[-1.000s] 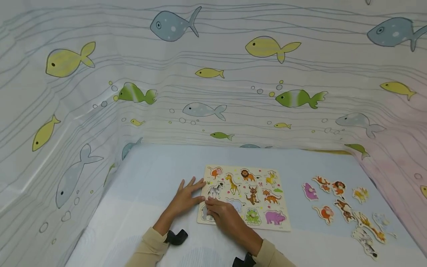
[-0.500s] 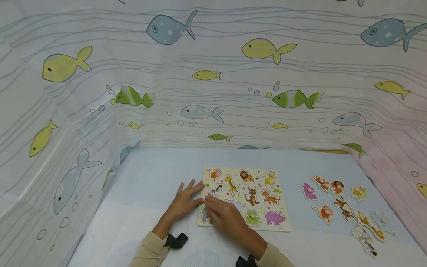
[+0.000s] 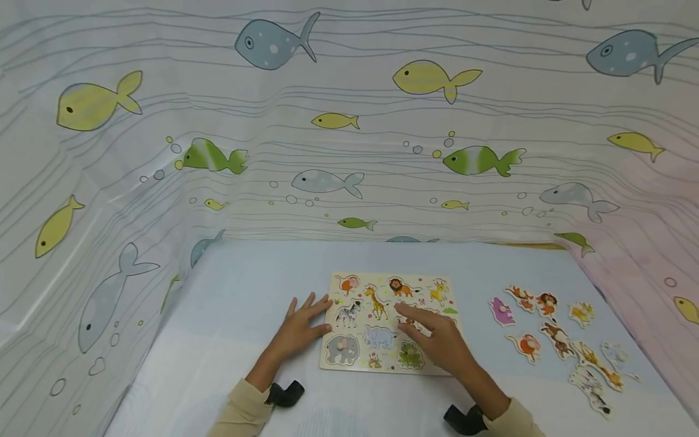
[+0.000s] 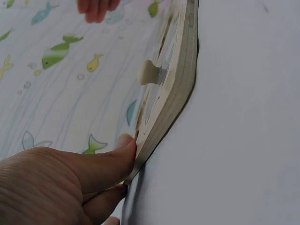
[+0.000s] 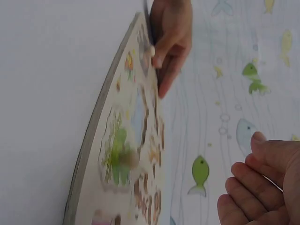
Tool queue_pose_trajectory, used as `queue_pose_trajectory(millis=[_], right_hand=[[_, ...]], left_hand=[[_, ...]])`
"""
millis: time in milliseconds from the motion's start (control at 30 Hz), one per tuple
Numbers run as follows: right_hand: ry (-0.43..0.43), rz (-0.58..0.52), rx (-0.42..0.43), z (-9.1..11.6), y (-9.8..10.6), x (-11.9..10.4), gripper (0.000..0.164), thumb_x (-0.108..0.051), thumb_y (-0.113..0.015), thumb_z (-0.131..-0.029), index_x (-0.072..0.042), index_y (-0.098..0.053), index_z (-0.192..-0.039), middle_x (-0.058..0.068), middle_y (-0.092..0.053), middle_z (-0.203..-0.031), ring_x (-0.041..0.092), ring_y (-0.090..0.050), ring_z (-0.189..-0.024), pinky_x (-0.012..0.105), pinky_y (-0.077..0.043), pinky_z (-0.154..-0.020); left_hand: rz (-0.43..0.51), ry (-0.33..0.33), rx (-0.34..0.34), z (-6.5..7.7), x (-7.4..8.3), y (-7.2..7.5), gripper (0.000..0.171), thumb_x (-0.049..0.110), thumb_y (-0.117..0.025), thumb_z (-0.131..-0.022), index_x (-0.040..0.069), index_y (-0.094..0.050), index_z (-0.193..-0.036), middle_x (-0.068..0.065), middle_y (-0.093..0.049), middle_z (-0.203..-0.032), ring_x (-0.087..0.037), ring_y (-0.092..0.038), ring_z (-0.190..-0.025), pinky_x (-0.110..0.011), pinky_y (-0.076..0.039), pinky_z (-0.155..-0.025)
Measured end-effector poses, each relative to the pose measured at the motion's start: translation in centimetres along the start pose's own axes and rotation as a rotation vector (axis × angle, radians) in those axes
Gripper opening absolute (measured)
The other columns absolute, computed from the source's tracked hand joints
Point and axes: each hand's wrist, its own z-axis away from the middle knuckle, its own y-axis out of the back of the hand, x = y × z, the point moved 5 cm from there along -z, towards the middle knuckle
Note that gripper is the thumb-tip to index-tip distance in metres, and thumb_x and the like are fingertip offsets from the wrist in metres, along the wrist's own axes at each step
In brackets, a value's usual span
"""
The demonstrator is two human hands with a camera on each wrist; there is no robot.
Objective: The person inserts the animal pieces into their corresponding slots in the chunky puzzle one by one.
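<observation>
A wooden animal puzzle board (image 3: 357,367) lies on the table, with an elephant piece (image 3: 342,350) at its near left corner and a frog piece (image 3: 410,355) along its near edge, each with a knob. At the board's left edge my left hand (image 3: 297,331) touches with thumb and spread fingers; in the left wrist view the thumb (image 4: 124,143) rests right at the edge. My right hand (image 3: 442,343) hovers over the board's right part, fingers extended and holding nothing, hiding the kangaroo, tiger and hippo pictures. In the right wrist view its fingers (image 5: 253,187) are loosely bent.
Loose animal pieces are spread to the right of the board: a purple hippo (image 3: 502,311), a monkey (image 3: 527,346), a giraffe (image 3: 597,366), a zebra (image 3: 591,390) and several others. A fish-patterned sheet (image 3: 262,145) rises behind the table and at both sides.
My right hand has left the elephant at the near left corner and moved right across the board, uncovering the elephant and the blue rhino-like picture. The left hand stays at the left edge.
</observation>
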Motion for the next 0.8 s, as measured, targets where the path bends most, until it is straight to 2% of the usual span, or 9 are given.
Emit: queue_pose_trajectory(millis=[100, 167, 300, 367, 467, 633, 700, 733, 800], right_hand=[[-0.064, 0.030, 0.027, 0.9, 2.3, 2.4, 0.042, -0.011, -0.076, -0.088, -0.014, -0.069, -0.129, 0.003, -0.068, -0.131, 0.026, -0.066, -0.120, 0.037, -0.058, -0.095], [-0.122, 0.069, 0.045, 1.7, 3.9, 4.0, 0.041, -0.013, -0.075, -0.089, -0.014, -0.069, -0.129, 0.002, -0.068, -0.131, 0.024, -0.066, -0.120, 0.026, -0.057, -0.096], [-0.205, 0.131, 0.090, 3.0, 6.6, 6.8, 0.038, -0.015, -0.074, -0.090, -0.014, -0.069, -0.128, 0.005, -0.070, -0.128, 0.000, -0.061, -0.119, 0.001, -0.044, -0.094], [-0.231, 0.146, 0.110, 3.5, 7.9, 7.9, 0.037, -0.017, -0.073, -0.091, -0.013, -0.069, -0.128, 0.007, -0.070, -0.128, -0.014, -0.053, -0.117, -0.005, -0.038, -0.091], [-0.255, 0.169, 0.137, 4.1, 9.5, 9.1, 0.037, -0.020, -0.073, -0.092, -0.012, -0.069, -0.128, 0.009, -0.070, -0.127, -0.025, -0.045, -0.113, -0.006, -0.040, -0.086], [-0.335, 0.161, 0.151, 4.8, 11.8, 10.7, 0.038, -0.023, -0.071, -0.094, -0.010, -0.068, -0.129, 0.014, -0.069, -0.127, -0.024, -0.054, -0.101, 0.003, -0.052, -0.068], [-0.367, 0.154, 0.140, 5.0, 12.4, 11.2, 0.038, -0.023, -0.070, -0.095, -0.009, -0.068, -0.130, 0.015, -0.068, -0.127, -0.024, -0.056, -0.096, 0.005, -0.053, -0.066], [-0.377, 0.152, 0.133, 5.0, 12.7, 11.5, 0.038, -0.023, -0.070, -0.095, -0.008, -0.067, -0.130, 0.016, -0.068, -0.127, -0.023, -0.056, -0.092, 0.007, -0.052, -0.062], [-0.392, 0.141, 0.115, 5.2, 13.3, 12.0, 0.038, -0.022, -0.069, -0.096, -0.008, -0.066, -0.131, 0.019, -0.068, -0.126, -0.020, -0.054, -0.072, 0.010, -0.047, -0.049]], left_hand=[[0.007, 0.005, -0.005, 0.0, 0.0, 0.1, 0.060, 0.024, -0.076, -0.087, 0.014, -0.057, -0.142, -0.003, -0.047, -0.153, -0.034, -0.025, -0.153, -0.056, 0.005, -0.127], [0.013, 0.010, -0.012, 0.0, 0.1, 0.1, 0.060, 0.024, -0.076, -0.087, 0.014, -0.056, -0.142, -0.003, -0.047, -0.154, -0.034, -0.025, -0.153, -0.056, 0.006, -0.127], [0.019, 0.023, -0.023, 0.0, 0.1, 0.1, 0.060, 0.025, -0.076, -0.087, 0.014, -0.056, -0.143, -0.002, -0.046, -0.154, -0.032, -0.024, -0.153, -0.054, 0.007, -0.127], [0.019, 0.031, -0.026, 0.1, 0.1, 0.1, 0.060, 0.025, -0.076, -0.087, 0.015, -0.056, -0.143, 0.000, -0.046, -0.154, -0.030, -0.023, -0.154, -0.052, 0.008, -0.128], [0.015, 0.027, -0.024, 0.1, 0.1, 0.1, 0.060, 0.025, -0.076, -0.087, 0.014, -0.056, -0.143, 0.000, -0.046, -0.154, -0.031, -0.023, -0.154, -0.052, 0.007, -0.128], [0.013, 0.012, -0.013, 0.1, 0.0, 0.1, 0.060, 0.025, -0.076, -0.087, 0.013, -0.057, -0.142, -0.003, -0.047, -0.153, -0.034, -0.025, -0.153, -0.056, 0.006, -0.127], [0.014, 0.011, -0.010, 0.0, 0.0, 0.1, 0.059, 0.025, -0.076, -0.087, 0.013, -0.057, -0.142, -0.003, -0.047, -0.153, -0.034, -0.025, -0.153, -0.056, 0.006, -0.127], [0.012, 0.009, -0.007, 0.0, 0.0, 0.0, 0.059, 0.025, -0.076, -0.087, 0.012, -0.057, -0.142, -0.004, -0.048, -0.153, -0.035, -0.025, -0.153, -0.056, 0.006, -0.127], [0.010, 0.013, -0.008, -0.1, -0.1, 0.0, 0.059, 0.026, -0.076, -0.087, 0.013, -0.057, -0.142, -0.003, -0.047, -0.153, -0.034, -0.024, -0.153, -0.055, 0.007, -0.127]])
